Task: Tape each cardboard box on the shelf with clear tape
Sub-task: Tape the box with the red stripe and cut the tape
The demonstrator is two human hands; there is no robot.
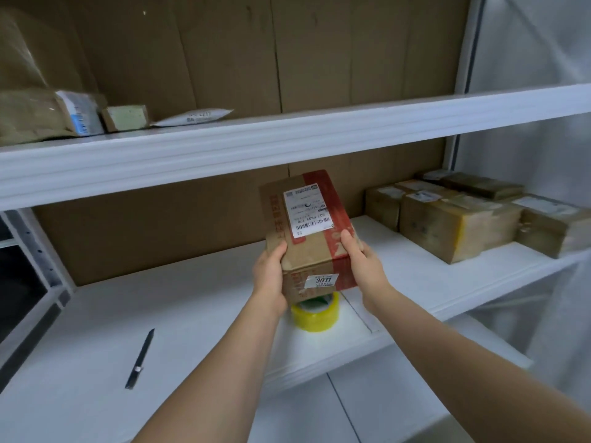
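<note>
Nearest the camera, two bare forearms are reaching up from the bottom edge over the white lower shelf board (198,302). A slim black pen-shaped tool (139,359), possibly a cutter, is lying on that board to the left, well apart from the hands. Further in, a yellowish roll of clear packing tape (315,316) is sitting flat on the shelf, partly hidden under the held box.

Above the roll, the left hand (268,276) is gripping the near left edge of a brown cardboard box with a red tape band and a white shipping label (308,225), its thumb curled onto the top face and the other fingers hidden behind the side. The right hand (361,260) is holding the near right corner in the same way, thumb pressed on the red band, fingers wrapped round the side. The box is being held tilted, clear of the shelf; a small white sticker reading 3011 is showing on its near end.

Beyond, to the right, a cluster of brown taped cardboard boxes (460,219) is standing on the same shelf. On the white upper shelf (287,139), at far left, a few small parcels (80,115) and a white padded mailer (195,117) are lying before a brown cardboard back panel (224,52).
</note>
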